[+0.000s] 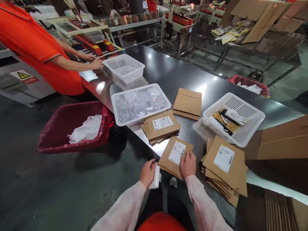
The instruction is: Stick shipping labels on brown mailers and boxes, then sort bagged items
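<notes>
My right hand (188,164) rests with curled fingers on a brown cardboard envelope (173,158) bearing a white label (177,152), at the near edge of the steel table (173,70). My left hand (148,172) is closed around a small white object (156,177) just off the table's edge, left of the envelope. A stack of labelled envelopes (225,166) lies to the right, and another stack (160,126) lies beyond my hands.
A white basket (141,103) holds clear plastic bags; another basket (234,118) at right holds small parts; a third (124,66) is touched by a person in orange (38,48). Red-lined bins stand at left (72,126) and far right (249,84). Plain envelopes (187,103) lie mid-table.
</notes>
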A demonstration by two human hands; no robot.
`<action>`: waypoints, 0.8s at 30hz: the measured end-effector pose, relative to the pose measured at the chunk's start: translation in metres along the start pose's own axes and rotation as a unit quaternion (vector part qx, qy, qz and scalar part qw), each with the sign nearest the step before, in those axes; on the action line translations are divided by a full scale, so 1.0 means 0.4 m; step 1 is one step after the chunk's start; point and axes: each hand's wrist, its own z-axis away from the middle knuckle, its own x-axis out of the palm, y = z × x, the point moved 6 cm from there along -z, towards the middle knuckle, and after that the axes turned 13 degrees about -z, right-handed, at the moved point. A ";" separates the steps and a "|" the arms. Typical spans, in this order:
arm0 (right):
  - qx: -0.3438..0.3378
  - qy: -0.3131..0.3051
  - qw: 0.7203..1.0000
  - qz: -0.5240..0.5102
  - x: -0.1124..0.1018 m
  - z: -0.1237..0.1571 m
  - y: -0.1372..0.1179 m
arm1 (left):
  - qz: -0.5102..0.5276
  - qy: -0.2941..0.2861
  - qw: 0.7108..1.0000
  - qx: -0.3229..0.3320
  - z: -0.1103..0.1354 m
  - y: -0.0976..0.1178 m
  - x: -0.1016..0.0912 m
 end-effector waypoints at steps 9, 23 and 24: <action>0.185 0.110 0.965 -0.153 -0.044 0.105 0.066 | -0.180 -0.044 0.975 0.120 -0.105 0.295 -0.020; 0.180 0.334 0.881 -0.283 -0.585 0.239 0.417 | -0.065 -0.127 0.990 -0.015 -0.029 0.171 0.091; 0.198 0.338 0.880 -0.267 -0.603 0.246 0.437 | -0.038 -0.146 0.988 -0.014 -0.020 0.160 0.102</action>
